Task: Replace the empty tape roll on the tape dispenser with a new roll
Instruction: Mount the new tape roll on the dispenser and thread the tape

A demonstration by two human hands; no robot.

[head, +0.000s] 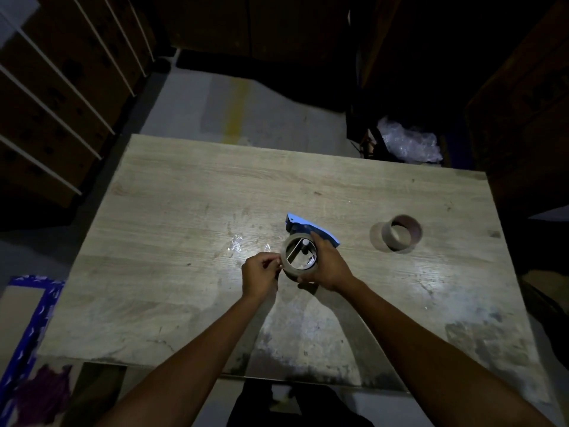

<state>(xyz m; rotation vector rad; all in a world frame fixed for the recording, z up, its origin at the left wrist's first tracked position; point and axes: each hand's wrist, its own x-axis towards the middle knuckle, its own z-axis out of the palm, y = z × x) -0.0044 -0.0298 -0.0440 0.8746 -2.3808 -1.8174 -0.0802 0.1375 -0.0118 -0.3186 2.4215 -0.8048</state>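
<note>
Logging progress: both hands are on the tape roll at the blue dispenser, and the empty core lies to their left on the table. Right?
Not quite. The head view shows the empty core to their right, not left. Both hands, left hand and right hand, are on the tape roll at the blue dispenser.

Two bare forearms, no sleeves, watch or rings visible; left hand (260, 274) and right hand (331, 266) ungloved, fingers bare.

On the worn wooden surface (191, 192), the right hand (331, 266) grips a tape roll (288, 266) seated on the blue tape dispenser (308, 227), while the left hand (260, 274) pinches at the roll's left edge. An empty cardboard core (400, 234) stands well apart to the right. Crumpled clear scraps (236, 242) lie just left of the hands.
</note>
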